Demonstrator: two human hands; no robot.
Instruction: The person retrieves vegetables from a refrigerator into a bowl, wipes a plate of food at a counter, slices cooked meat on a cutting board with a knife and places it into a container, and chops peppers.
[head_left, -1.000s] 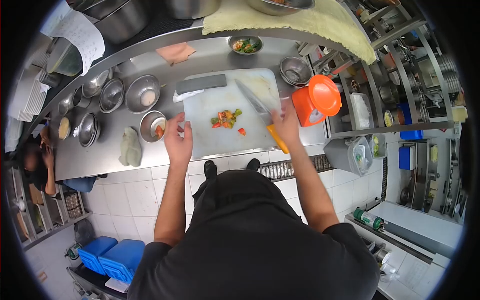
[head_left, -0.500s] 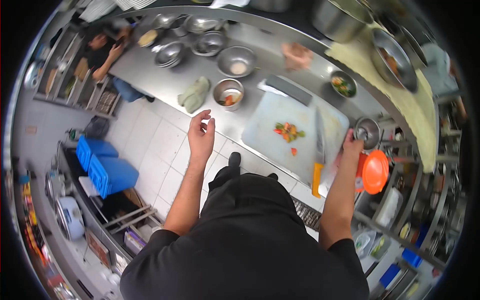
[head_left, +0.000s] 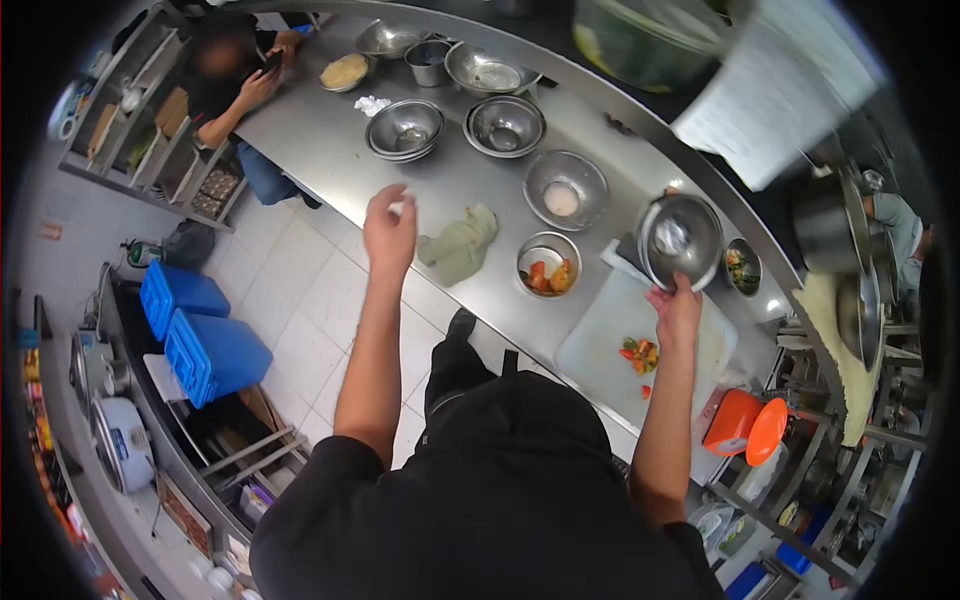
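My right hand (head_left: 678, 312) grips the near rim of a steel bowl (head_left: 682, 238), which is held over the far part of the white cutting board (head_left: 590, 345). Chopped red, orange and green vegetables (head_left: 640, 354) lie on the board beside my right forearm. My left hand (head_left: 390, 232) is raised near the table's front edge, left of a crumpled green cloth (head_left: 458, 245); its fingers are curled and blurred, and whether they hold anything is unclear. A small steel bowl (head_left: 549, 265) with cut red and orange pieces stands between the cloth and the board.
Stacked steel bowls (head_left: 405, 130) and a bowl with white contents (head_left: 565, 190) stand farther back. An orange container (head_left: 733, 421) is at the right. A person (head_left: 225, 85) holds a phone at the far left. Blue bins (head_left: 215, 355) stand at lower left.
My right hand has lifted the steel bowl from beside the orange container and brought it left and away over the board. The view has turned, shifting the table contents. My left hand stays raised.
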